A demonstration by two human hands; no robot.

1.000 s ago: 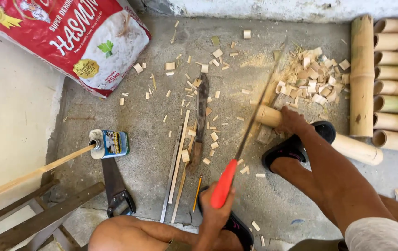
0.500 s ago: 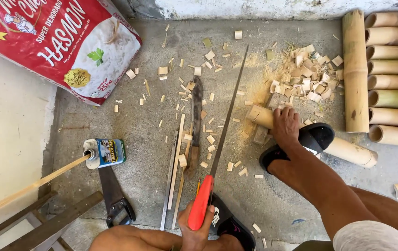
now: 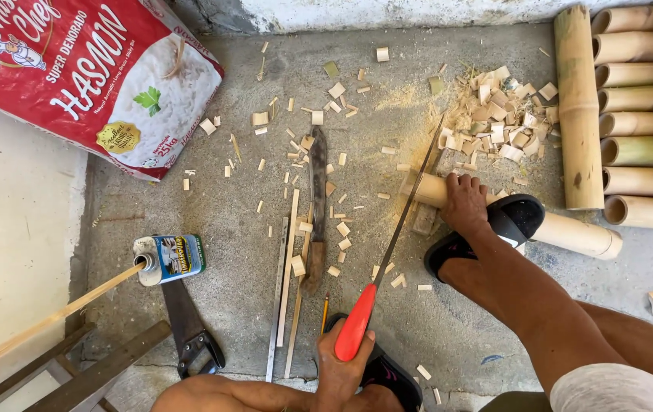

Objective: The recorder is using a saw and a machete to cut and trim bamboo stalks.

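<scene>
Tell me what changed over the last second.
The saw was drawn back toward the person, its red handle in the left hand, then pushed forward again across the bamboo pole. The right hand stayed pressed on the pole, foot beside it.

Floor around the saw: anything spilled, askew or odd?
Offcut chips and sawdust litter the concrete. A small can lies on its side with a stick poking from its mouth. A second saw and a knife lie loose among the chips. Nothing looks broken.
</scene>
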